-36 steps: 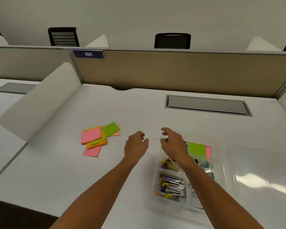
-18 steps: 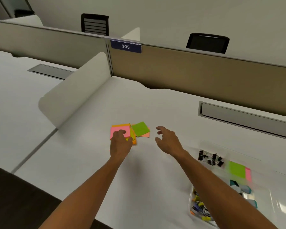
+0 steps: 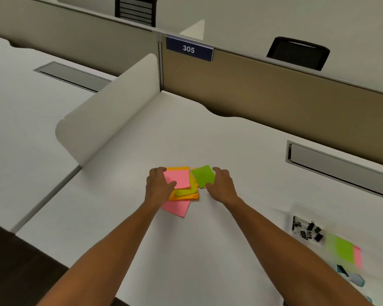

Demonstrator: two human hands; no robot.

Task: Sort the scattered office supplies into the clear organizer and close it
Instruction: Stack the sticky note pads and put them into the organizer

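Sticky notes [image 3: 181, 186] lie in a loose, fanned pile at the centre of the white worktop [image 3: 208, 250]: a pink sheet on top, yellow-green and orange sheets beneath, another pink sheet poking out at 6 o'clock, and a green note [image 3: 203, 176] at the pile's 2 o'clock edge. We see our left hand [image 3: 158, 186] resting on the pile's 9 o'clock side, its fingers [image 3: 156, 173] curled over the far corner and its thumb lying across the pink top sheet. Our right hand [image 3: 221, 184] sits just at 3 o'clock of the pile, fingers loosely bent, thumb touching the green note's near edge; whether it grips anything we cannot tell. At 4 o'clock, well apart, the clear organizer [image 3: 301, 208] is blurred; it holds black binder clips [image 3: 307, 229] and green and pink notes.
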